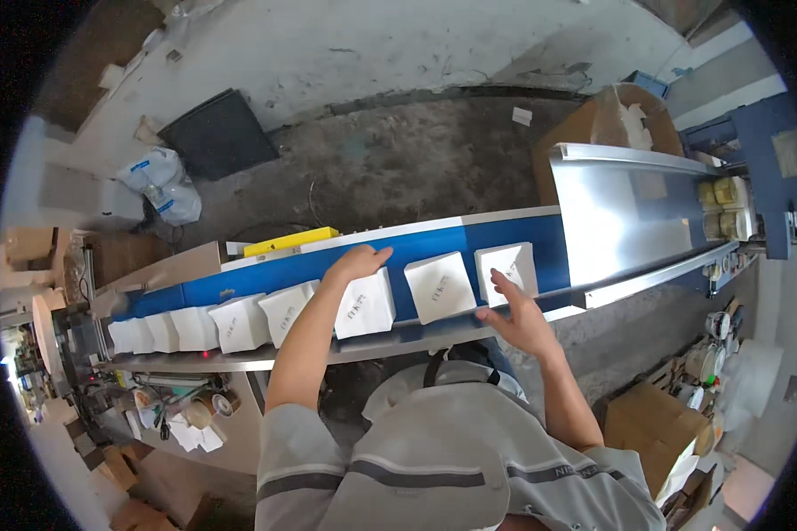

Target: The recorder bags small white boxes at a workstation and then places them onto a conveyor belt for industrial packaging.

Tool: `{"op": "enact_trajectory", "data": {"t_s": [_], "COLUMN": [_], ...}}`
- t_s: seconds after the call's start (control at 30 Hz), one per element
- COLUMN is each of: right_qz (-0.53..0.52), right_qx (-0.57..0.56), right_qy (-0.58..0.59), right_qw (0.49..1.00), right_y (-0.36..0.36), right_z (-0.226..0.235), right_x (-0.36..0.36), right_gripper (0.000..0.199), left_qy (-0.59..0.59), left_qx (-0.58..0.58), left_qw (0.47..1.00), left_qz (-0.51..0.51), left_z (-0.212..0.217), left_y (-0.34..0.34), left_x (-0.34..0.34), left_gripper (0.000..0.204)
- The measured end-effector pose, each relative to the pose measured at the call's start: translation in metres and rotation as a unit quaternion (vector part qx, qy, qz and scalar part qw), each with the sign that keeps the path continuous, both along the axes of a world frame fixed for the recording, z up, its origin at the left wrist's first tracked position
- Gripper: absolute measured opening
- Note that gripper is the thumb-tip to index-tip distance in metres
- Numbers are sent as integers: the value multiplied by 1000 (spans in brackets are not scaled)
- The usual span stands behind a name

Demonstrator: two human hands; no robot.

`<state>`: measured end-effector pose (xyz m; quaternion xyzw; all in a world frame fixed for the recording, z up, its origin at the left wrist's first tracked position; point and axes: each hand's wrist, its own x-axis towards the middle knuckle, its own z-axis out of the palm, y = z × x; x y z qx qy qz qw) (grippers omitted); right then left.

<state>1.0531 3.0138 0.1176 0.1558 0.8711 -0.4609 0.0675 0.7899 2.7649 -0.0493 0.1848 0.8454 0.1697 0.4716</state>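
A row of white square packets with dark marks on top lies along a blue conveyor belt [487, 235]. My left hand [360, 263] rests at the far edge of one white packet [366, 305], its visible fingers stretched toward the right; part of the hand's underside is hidden. To the right, another white packet [440, 288] lies apart from both hands. My right hand [522, 324] is spread, thumb and fingers apart, over the near right part of the rightmost white packet [496, 261]. Whether its fingertips touch that packet I cannot tell.
Several more packets [239, 324] crowd together on the left of the belt. A shiny metal cover [620, 217] spans its right end. Behind the belt's far rail sits a yellow bar [292, 242]. Cardboard boxes [655, 429] stand at the lower right, and a cluttered bench [239, 442] at the lower left.
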Motion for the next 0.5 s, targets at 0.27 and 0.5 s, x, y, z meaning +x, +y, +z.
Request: {"op": "enact_trajectory", "data": {"t_s": [0.27, 0.5], "right_qz": [6, 10], "right_qx": [38, 74], "right_qy": [-66, -148], "right_qw": [997, 986], "right_y": [-61, -95], "right_z": [6, 23], "right_x": [4, -1], "right_gripper": [76, 72], "left_qy": [75, 53], "left_qx": [89, -103], "left_qw": [993, 990], "left_qz": [5, -75], "left_z": [23, 7], "left_y": [-28, -130], "left_x": [-4, -51], "left_gripper": [73, 78]}}
